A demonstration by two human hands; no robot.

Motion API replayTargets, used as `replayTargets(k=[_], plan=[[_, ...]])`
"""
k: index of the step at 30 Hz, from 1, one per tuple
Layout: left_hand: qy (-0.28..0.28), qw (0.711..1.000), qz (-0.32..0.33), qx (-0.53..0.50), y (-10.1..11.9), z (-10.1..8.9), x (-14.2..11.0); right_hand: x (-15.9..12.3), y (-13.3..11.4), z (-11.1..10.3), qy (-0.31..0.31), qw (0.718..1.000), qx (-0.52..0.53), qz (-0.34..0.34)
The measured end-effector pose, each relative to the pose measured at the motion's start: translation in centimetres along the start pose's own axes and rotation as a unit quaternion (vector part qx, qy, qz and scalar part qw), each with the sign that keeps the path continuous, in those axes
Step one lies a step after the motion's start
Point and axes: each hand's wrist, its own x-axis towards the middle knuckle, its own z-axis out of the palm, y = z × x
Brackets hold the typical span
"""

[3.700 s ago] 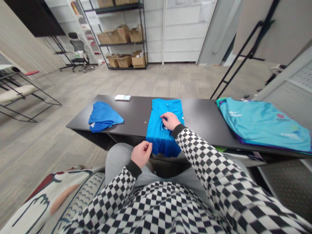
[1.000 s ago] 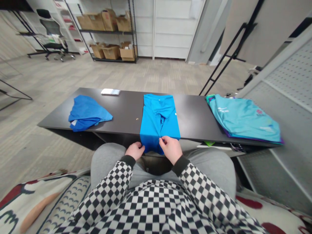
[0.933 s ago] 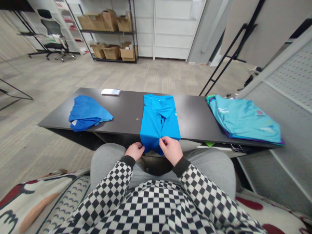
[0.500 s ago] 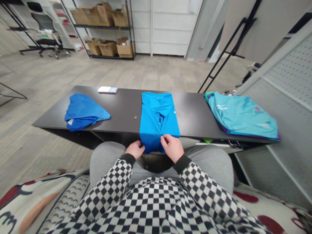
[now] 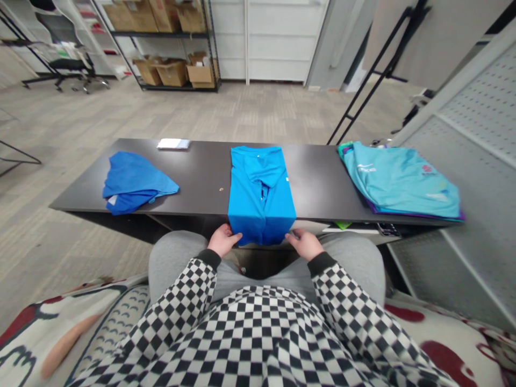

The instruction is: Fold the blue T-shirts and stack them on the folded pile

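A bright blue polo shirt (image 5: 260, 193), folded lengthwise into a long strip, lies on the dark table (image 5: 201, 180) with its lower end hanging over the near edge. My left hand (image 5: 224, 241) pinches the hem's lower left corner. At the lower right corner, my right hand (image 5: 305, 244) grips the hem with curled fingers. Both hands sit just above my grey-trousered knees.
A folded darker blue garment (image 5: 135, 181) lies at the table's left, a small white packet (image 5: 173, 143) at the far edge. A stack of teal shirts (image 5: 399, 180) rests at the right. A perforated grey panel (image 5: 471, 177) stands at right, shelving with cardboard boxes (image 5: 173, 72) behind.
My right hand has slid from the middle of the hem out to its right corner. The hanging end now lies spread flat. The left hand stays at the left corner.
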Motion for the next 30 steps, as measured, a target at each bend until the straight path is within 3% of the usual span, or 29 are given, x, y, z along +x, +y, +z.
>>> replayTargets(k=[2, 4, 7, 10, 13, 18, 21, 23, 26, 30], plan=[[-0.018, 0.997, -0.006, -0.070, -0.1, 0.2, 0.1, 0.3, 0.8, 1.1, -0.027, 0.990, 0.137, -0.022], [-0.034, 0.994, -0.009, -0.102, -0.4, 0.1, 0.2, 0.6, 0.8, 2.5, -0.072, 0.961, 0.266, -0.040], [-0.069, 0.995, -0.020, -0.064, -0.7, -0.3, 0.3, 0.9, 0.6, 4.3, -0.121, 0.922, 0.368, -0.028], [-0.131, 0.989, -0.063, 0.023, -0.9, -0.8, 0.4, 1.4, 0.8, 5.0, -0.184, 0.922, 0.340, -0.009], [-0.153, 0.982, -0.091, 0.055, -1.0, -1.0, 0.5, 1.8, 1.4, 5.2, -0.225, 0.933, 0.281, 0.006], [-0.169, 0.979, -0.116, 0.008, -1.1, -0.7, 1.1, 2.4, 1.5, 5.3, -0.206, 0.954, 0.212, 0.038], [-0.194, 0.972, -0.132, -0.031, -0.6, -0.7, 1.0, 2.2, 0.7, 4.6, -0.210, 0.951, 0.225, 0.042], [-0.218, 0.963, -0.151, -0.045, 0.0, -0.9, 0.3, 1.5, 0.0, 3.7, -0.236, 0.933, 0.267, 0.038], [-0.242, 0.947, -0.179, -0.109, 1.2, -1.6, -1.6, -0.7, -1.1, 2.1, -0.293, 0.878, 0.376, 0.053], [-0.183, 0.940, -0.174, -0.228, 3.0, -2.6, -5.5, -5.0, -2.6, 0.4, -0.293, 0.802, 0.506, 0.120]])
